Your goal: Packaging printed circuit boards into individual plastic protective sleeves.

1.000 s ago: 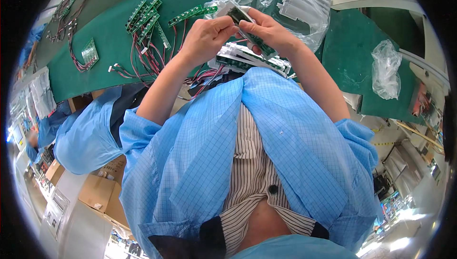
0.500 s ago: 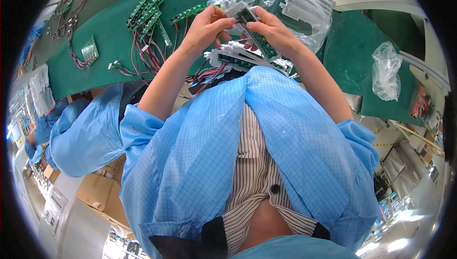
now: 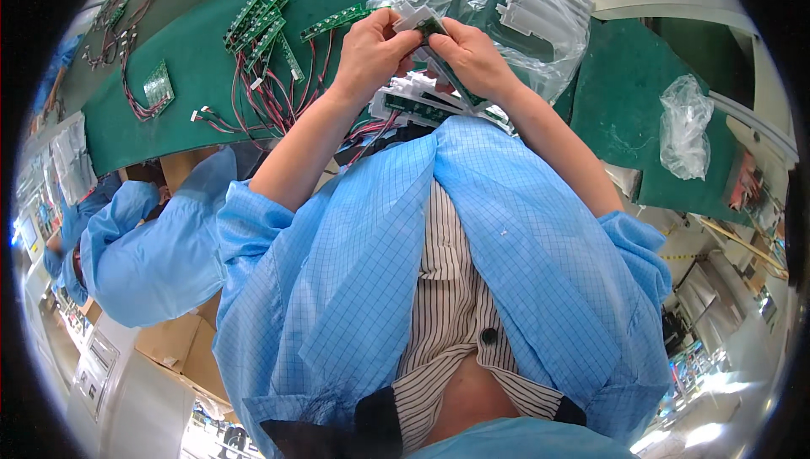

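Observation:
Between both hands is a long white plastic housing [image 3: 414,17] with a green circuit board [image 3: 429,27] set in it. My left hand [image 3: 371,47] grips its upper left side, fingers bent and thumb pressed on the board. My right hand [image 3: 475,58] wraps its right side, thumb on the board close to the left thumb. Below the hands, near my body, lie more white housings with green boards [image 3: 413,108], partly covered by the held piece. Dark red and black wires [image 3: 363,134] come out beside them.
Several green boards with wires [image 3: 257,24] lie in a bunch on the green mat [image 3: 211,45] to the left, and a single board [image 3: 158,86] farther left. A clear bag of white housings [image 3: 540,12] sits behind my hands. A crumpled plastic bag [image 3: 685,126] is at right. Another person's blue sleeve [image 3: 160,248] is at left.
Both hands have drawn closer together on the housing, my right thumb moving up and left along the board. The housing has turned slightly. The person at left has shifted lower.

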`<action>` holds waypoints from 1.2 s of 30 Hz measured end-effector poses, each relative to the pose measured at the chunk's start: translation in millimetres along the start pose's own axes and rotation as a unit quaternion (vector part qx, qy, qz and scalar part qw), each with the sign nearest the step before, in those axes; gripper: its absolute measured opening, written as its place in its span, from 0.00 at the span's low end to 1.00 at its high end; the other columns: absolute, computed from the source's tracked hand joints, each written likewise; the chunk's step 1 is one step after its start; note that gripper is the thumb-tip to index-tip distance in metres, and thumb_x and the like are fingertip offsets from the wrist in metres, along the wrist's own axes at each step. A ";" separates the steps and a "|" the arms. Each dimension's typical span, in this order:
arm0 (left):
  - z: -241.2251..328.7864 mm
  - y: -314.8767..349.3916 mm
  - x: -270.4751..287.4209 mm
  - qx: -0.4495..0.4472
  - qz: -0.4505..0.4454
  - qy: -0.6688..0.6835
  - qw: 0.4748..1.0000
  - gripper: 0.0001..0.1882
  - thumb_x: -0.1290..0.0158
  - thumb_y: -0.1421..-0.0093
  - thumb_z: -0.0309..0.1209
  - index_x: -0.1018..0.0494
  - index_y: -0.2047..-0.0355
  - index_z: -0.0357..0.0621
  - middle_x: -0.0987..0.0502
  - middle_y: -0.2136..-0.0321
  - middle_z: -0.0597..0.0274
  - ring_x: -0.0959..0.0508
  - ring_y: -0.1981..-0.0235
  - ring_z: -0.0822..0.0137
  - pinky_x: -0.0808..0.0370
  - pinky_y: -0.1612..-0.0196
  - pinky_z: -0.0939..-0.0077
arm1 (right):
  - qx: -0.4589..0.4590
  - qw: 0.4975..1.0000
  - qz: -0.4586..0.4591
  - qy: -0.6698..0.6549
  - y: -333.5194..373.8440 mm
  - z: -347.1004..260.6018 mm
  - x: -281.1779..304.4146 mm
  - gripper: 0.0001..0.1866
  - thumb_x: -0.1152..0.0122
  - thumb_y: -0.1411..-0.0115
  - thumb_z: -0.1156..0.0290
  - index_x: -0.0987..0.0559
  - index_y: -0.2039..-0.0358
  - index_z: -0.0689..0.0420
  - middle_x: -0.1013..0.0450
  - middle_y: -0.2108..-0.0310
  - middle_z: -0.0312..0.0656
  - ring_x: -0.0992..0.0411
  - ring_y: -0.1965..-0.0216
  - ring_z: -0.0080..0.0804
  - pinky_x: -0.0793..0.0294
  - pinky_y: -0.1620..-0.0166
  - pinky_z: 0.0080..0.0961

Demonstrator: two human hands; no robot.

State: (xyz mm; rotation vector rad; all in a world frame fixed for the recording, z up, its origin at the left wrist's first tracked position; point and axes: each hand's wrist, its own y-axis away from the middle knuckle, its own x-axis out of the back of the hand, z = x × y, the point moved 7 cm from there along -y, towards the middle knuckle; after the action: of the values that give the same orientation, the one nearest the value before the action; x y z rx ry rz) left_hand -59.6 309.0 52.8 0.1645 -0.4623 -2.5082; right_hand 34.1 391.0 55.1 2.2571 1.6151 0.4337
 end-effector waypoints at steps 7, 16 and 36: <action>-6.1 -2.8 -1.7 -0.025 0.005 0.077 0.997 0.08 0.47 0.49 0.28 0.32 0.71 0.37 0.27 0.81 0.65 0.28 0.85 0.78 0.32 0.84 0.87 | 0.016 0.990 0.046 0.135 0.3 -13.9 3.4 0.13 0.55 0.41 0.63 0.30 0.66 0.61 0.30 0.78 0.40 0.28 0.77 0.24 0.28 0.82 0.21; 28.1 5.8 14.3 0.049 -0.151 -0.116 0.980 0.15 0.47 0.45 0.38 0.31 0.65 0.38 0.31 0.84 0.69 0.37 0.85 0.82 0.43 0.84 0.87 | -0.021 0.996 -0.088 -0.003 -0.1 10.4 29.5 0.13 0.56 0.43 0.63 0.30 0.64 0.58 0.31 0.76 0.37 0.32 0.81 0.20 0.30 0.83 0.17; -29.8 -5.8 146.3 -0.025 0.001 -0.502 0.865 0.17 0.48 0.48 0.38 0.30 0.61 0.42 0.27 0.63 0.52 0.27 0.61 0.54 0.31 0.58 0.67 | 0.114 0.931 -0.039 0.344 8.5 -10.1 44.6 0.14 0.40 0.52 0.61 0.29 0.74 0.59 0.34 0.72 0.43 0.34 0.69 0.40 0.33 0.67 0.31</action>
State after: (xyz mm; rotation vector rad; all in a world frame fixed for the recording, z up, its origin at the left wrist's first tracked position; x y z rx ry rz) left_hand -176.9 222.3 20.6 -1.2127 -0.7728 -2.4142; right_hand 50.9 431.7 70.3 2.3346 2.1649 1.1749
